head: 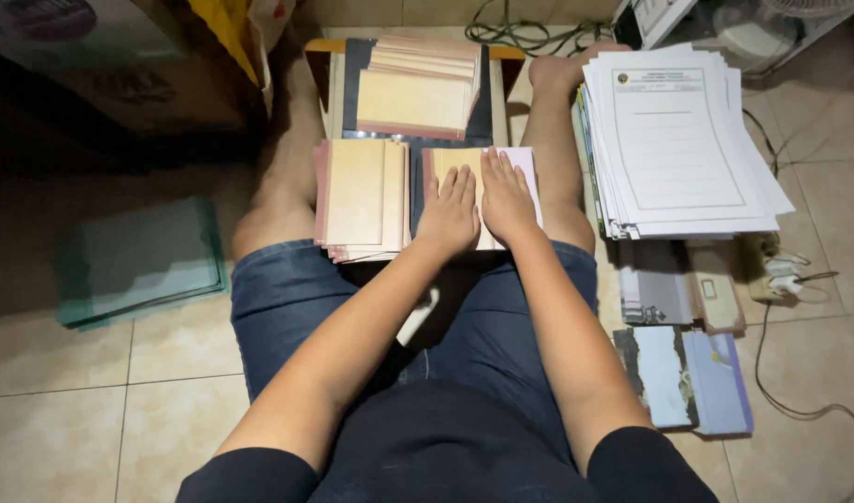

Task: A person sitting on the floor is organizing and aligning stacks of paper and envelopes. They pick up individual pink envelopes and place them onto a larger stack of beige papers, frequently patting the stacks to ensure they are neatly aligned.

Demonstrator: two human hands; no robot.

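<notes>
Tan card sheets [478,191] sit in a small pile between the person's knees, with the left hand [450,212] and right hand [506,200] pressed flat on top, fingers straight, gripping nothing. Two squared stacks [362,196] [418,88] look finished. White forms [674,140] crowd the right side, while bare tile [166,373] leaves room on the left.

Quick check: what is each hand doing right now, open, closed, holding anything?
Left hand: open, flat, palm down on the small paper stack, gripping nothing.
Right hand: open, flat on the same stack, beside the left.
</notes>
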